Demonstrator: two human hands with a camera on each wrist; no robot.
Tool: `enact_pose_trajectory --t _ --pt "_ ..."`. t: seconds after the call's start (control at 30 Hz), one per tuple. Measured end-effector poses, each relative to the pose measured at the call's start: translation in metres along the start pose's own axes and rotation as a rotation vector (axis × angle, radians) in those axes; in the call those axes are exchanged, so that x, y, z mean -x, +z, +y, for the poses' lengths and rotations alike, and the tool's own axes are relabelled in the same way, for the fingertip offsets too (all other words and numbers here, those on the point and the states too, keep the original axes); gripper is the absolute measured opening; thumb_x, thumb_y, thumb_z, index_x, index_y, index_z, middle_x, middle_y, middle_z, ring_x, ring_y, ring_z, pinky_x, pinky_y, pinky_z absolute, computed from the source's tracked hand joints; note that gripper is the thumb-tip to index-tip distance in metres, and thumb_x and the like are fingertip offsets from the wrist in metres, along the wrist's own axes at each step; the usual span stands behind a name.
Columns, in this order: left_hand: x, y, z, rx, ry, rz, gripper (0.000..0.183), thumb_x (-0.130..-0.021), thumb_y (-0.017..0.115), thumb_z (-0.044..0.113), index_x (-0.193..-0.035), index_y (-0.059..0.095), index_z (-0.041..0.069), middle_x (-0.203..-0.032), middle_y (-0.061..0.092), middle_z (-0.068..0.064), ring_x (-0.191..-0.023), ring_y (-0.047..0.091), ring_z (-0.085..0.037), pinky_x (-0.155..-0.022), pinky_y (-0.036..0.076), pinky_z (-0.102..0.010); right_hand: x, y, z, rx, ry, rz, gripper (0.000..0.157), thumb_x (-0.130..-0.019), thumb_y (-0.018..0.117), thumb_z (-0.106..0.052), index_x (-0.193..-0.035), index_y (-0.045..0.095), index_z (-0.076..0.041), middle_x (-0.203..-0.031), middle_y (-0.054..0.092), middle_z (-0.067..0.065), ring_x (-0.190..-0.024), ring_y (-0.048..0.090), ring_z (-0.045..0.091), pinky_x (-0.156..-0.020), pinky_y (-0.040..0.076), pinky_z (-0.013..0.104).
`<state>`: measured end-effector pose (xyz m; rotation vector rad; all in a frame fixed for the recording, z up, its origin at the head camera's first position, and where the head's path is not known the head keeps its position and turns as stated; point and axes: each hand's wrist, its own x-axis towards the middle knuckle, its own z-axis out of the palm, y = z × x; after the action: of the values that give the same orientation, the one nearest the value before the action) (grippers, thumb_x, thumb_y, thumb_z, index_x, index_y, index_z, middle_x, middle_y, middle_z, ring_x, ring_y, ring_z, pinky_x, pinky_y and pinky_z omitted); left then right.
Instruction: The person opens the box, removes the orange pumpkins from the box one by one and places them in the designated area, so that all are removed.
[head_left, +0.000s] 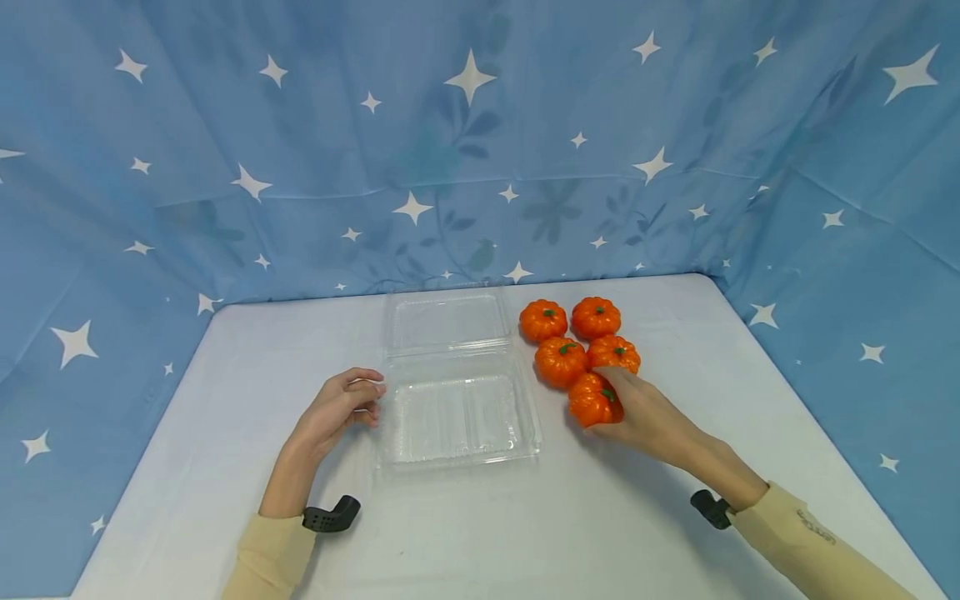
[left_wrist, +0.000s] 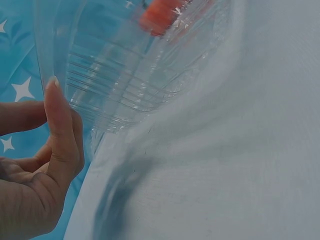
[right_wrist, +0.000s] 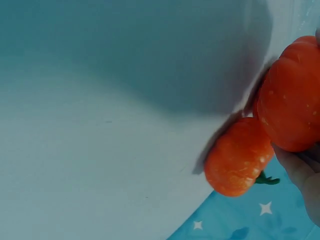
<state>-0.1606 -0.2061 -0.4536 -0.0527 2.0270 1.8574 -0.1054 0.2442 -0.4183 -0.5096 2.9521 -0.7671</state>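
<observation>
A clear plastic clamshell box (head_left: 456,417) lies open on the table, its lid (head_left: 450,323) folded back away from me. My left hand (head_left: 341,410) is at the box's left side. In the left wrist view, the fingers and thumb of that hand (left_wrist: 55,150) pinch the rim of the box (left_wrist: 115,85). To the right of the box, my right hand (head_left: 645,417) grips a small orange pumpkin (head_left: 592,402) with a green stem. In the right wrist view, the gripped pumpkin (right_wrist: 292,100) partly covers its neighbours, and most of the hand is cut off.
Several more orange pumpkins cluster behind the gripped one, among them a near-left one (head_left: 559,362), a near-right one (head_left: 617,352), a far-left one (head_left: 543,321) and a far-right one (head_left: 596,317). A white table (head_left: 465,533) meets a blue star-patterned curtain (head_left: 337,167) behind and at both sides.
</observation>
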Motion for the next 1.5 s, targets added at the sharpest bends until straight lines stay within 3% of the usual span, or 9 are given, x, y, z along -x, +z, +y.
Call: enact_pose_trajectory --t 0.33,0.63,0.9,1.03,1.17,1.27,1.43,1.5 --pt "0.003 -0.002 0.001 -0.007 -0.006 0.013 0.050 -0.101 0.063 0.014 -0.139 0.043 -0.011 -0.085 0.064 -0.007 -0.068 0.061 -0.013 -0.063 0.058 -0.028 -0.001 0.009 0.011 0.055 0.042 0.007 0.088 -0.078 0.091 -0.031 -0.144 0.046 0.004 -0.137 0.057 0.026 -0.123 0.058 0.041 -0.100 0.053 0.059" --pt "0.004 -0.002 0.001 -0.007 -0.001 0.004 0.050 -0.101 0.063 0.014 -0.140 0.043 -0.011 -0.085 0.063 -0.007 -0.068 0.061 -0.012 -0.063 0.058 -0.027 -0.004 0.013 0.012 0.080 0.066 -0.015 0.093 -0.078 0.090 -0.036 -0.146 0.044 0.007 -0.145 0.049 0.028 -0.133 0.046 0.045 -0.103 0.049 0.064" --pt "0.006 -0.003 0.000 -0.027 0.003 0.023 0.050 -0.101 0.064 0.017 -0.139 0.045 -0.009 -0.082 0.064 -0.005 -0.066 0.060 -0.013 -0.063 0.057 -0.028 -0.007 0.015 0.013 0.079 0.041 -0.008 0.098 -0.077 0.091 -0.037 -0.150 0.041 0.006 -0.147 0.049 0.028 -0.135 0.045 0.046 -0.104 0.048 0.064" --pt "0.006 -0.005 0.000 -0.066 0.002 0.022 0.050 -0.101 0.064 0.019 -0.140 0.047 -0.007 -0.085 0.066 -0.008 -0.068 0.060 -0.013 -0.064 0.057 -0.028 -0.008 0.013 0.011 0.085 0.027 0.006 0.093 -0.079 0.090 -0.036 -0.149 0.043 0.004 -0.146 0.051 0.026 -0.133 0.047 0.045 -0.102 0.049 0.063" --pt "0.008 -0.008 0.004 -0.162 0.011 0.037 0.051 -0.104 0.061 0.027 -0.142 0.047 -0.004 -0.106 0.067 -0.019 -0.078 0.066 -0.018 -0.069 0.059 -0.031 -0.011 0.009 0.009 0.070 0.001 0.067 0.078 -0.085 0.085 -0.034 -0.144 0.050 0.003 -0.141 0.056 0.024 -0.129 0.051 0.044 -0.100 0.050 0.064" --pt "0.009 -0.006 0.006 -0.306 0.061 0.104 0.052 -0.106 0.057 0.033 -0.143 0.050 -0.002 -0.119 0.066 -0.025 -0.089 0.070 -0.027 -0.072 0.061 -0.036 -0.015 0.007 0.007 0.055 -0.015 0.117 0.066 -0.090 0.080 -0.033 -0.139 0.054 0.003 -0.136 0.060 0.023 -0.125 0.055 0.043 -0.098 0.053 0.062" --pt "0.007 0.001 0.007 -0.670 0.296 0.355 0.038 -0.106 0.058 0.025 -0.138 0.063 0.004 -0.119 0.070 -0.021 -0.102 0.069 -0.035 -0.081 0.060 -0.045 -0.026 0.003 0.008 0.014 -0.040 0.179 0.054 -0.096 0.073 -0.027 -0.136 0.056 0.004 -0.132 0.061 0.023 -0.120 0.057 0.040 -0.099 0.052 0.062" --pt "0.006 0.003 0.006 -0.777 0.409 0.424 0.034 -0.105 0.060 0.019 -0.136 0.066 0.007 -0.120 0.071 -0.019 -0.107 0.069 -0.036 -0.085 0.058 -0.050 -0.031 0.002 0.008 0.004 -0.044 0.199 0.053 -0.096 0.073 -0.026 -0.136 0.056 0.004 -0.132 0.060 0.023 -0.119 0.057 0.040 -0.100 0.051 0.062"
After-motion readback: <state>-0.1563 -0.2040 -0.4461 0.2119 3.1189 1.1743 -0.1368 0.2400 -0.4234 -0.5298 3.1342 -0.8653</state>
